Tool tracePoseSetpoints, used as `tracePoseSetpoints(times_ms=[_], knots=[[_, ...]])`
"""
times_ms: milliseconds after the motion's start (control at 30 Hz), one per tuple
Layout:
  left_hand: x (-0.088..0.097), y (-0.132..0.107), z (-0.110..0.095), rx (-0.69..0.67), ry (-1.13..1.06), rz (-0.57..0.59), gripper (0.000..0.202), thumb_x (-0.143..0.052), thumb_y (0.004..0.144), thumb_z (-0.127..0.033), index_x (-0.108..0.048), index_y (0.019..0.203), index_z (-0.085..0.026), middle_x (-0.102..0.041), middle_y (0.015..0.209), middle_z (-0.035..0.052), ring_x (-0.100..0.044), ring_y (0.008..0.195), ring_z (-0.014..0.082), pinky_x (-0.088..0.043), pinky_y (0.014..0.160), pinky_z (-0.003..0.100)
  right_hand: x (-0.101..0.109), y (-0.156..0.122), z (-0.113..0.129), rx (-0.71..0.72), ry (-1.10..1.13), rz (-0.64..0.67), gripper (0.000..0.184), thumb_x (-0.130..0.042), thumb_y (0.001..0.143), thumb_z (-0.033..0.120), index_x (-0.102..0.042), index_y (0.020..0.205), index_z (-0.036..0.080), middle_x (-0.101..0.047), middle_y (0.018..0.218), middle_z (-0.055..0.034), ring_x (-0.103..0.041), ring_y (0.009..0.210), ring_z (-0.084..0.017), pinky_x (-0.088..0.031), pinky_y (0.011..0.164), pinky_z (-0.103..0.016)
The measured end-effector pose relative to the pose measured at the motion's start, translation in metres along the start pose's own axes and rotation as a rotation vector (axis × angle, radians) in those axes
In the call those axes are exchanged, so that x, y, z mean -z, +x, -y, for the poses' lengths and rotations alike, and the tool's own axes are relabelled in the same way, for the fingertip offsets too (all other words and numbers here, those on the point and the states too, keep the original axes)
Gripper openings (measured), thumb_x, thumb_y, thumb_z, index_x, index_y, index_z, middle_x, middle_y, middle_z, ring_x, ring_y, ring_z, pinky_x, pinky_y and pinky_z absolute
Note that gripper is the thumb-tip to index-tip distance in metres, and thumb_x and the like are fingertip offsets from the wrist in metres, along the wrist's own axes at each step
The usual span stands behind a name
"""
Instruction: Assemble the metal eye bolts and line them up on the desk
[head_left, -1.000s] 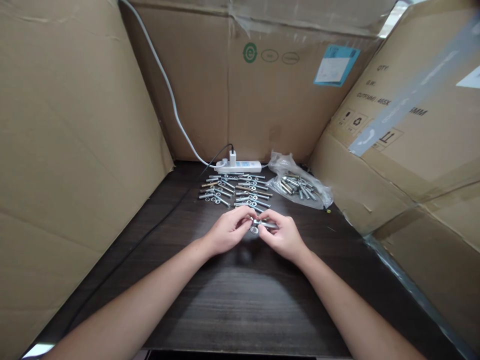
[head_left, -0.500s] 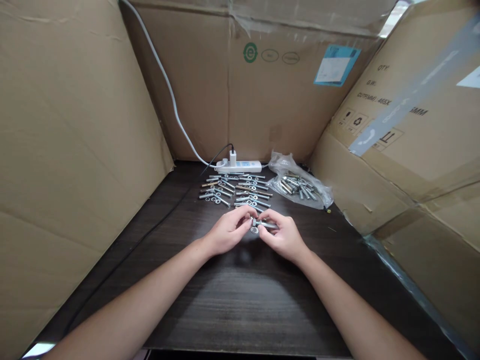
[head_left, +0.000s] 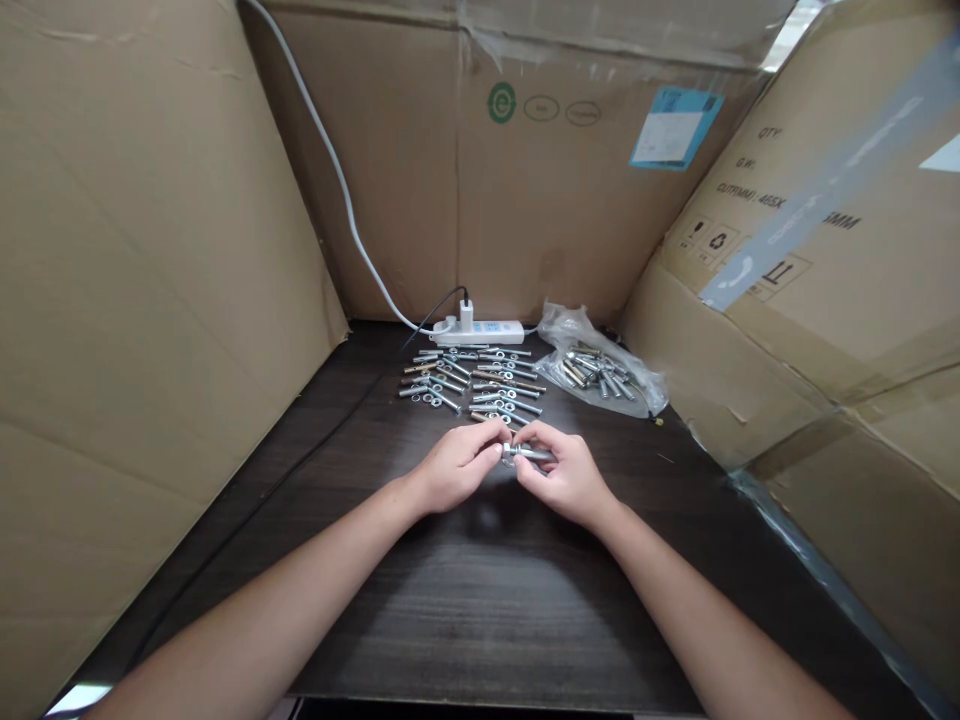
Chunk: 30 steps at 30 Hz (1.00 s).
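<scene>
My two hands meet over the middle of the dark wooden table. My right hand pinches a silver bolt that lies roughly level between the hands. The fingertips of my left hand are closed on the bolt's left end, on a small part I cannot make out. Just beyond the hands, several bolts with washers lie in rows on the table.
A clear plastic bag of bolts lies at the back right. A white power strip with a plugged charger and a white cable sits at the back wall. Cardboard walls close in the left, back and right sides. A black cable runs along the left.
The hands stay together on the bolt with only slight finger movement. The washer seen hanging below the bolt's end earlier is hidden behind my fingers now.
</scene>
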<state>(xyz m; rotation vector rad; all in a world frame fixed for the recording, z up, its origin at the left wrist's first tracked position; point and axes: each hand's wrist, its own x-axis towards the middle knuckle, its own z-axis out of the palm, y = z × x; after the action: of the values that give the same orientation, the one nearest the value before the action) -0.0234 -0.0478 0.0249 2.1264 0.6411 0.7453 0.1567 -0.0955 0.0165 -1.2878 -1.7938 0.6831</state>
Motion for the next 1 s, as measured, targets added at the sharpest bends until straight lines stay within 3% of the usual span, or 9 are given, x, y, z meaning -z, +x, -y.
tracePoseSetpoints(times_ms=[233, 467, 600, 1000], knots=[[0.000, 0.001, 0.003, 0.023, 0.009, 0.044, 0.028, -0.034, 0.091, -0.032, -0.050, 0.076, -0.015, -0.052, 0.072, 0.0008, -0.047, 0.068, 0.0133, -0.038, 0.066, 0.025, 0.002, 0.000, 0.001, 0.000, 0.023, 0.005, 0.013, -0.056, 0.076, 0.028, -0.058, 0.083, 0.017, -0.053, 0.062, 0.0014, -0.043, 0.049, -0.007, -0.038, 0.046, -0.017], [-0.002, 0.000, -0.003, 0.016, -0.015, -0.090, 0.015, -0.042, 0.087, -0.025, -0.050, 0.096, -0.017, -0.052, 0.080, 0.0001, -0.046, 0.069, 0.0120, -0.039, 0.065, 0.023, 0.002, 0.000, 0.000, 0.001, 0.024, -0.013, 0.014, -0.057, 0.075, 0.027, -0.059, 0.084, 0.016, -0.054, 0.061, 0.0018, -0.042, 0.047, -0.007, -0.037, 0.046, -0.018], [-0.003, 0.000, -0.008, -0.042, 0.031, -0.112, 0.017, -0.039, 0.089, -0.021, -0.054, 0.093, -0.017, -0.054, 0.085, 0.0024, -0.048, 0.075, 0.0125, -0.039, 0.070, 0.024, 0.002, 0.000, 0.000, 0.003, 0.025, -0.019, 0.014, -0.057, 0.076, 0.026, -0.060, 0.084, 0.016, -0.054, 0.061, 0.0019, -0.041, 0.046, -0.007, -0.036, 0.045, -0.018], [0.000, 0.000, -0.004, -0.018, 0.049, 0.003, 0.017, -0.038, 0.086, -0.020, -0.054, 0.085, -0.017, -0.057, 0.082, 0.0020, -0.051, 0.075, 0.0147, -0.041, 0.073, 0.026, 0.000, 0.000, -0.001, 0.009, 0.002, 0.038, 0.014, -0.056, 0.075, 0.027, -0.059, 0.084, 0.016, -0.052, 0.060, 0.0028, -0.039, 0.046, -0.006, -0.034, 0.044, -0.017]])
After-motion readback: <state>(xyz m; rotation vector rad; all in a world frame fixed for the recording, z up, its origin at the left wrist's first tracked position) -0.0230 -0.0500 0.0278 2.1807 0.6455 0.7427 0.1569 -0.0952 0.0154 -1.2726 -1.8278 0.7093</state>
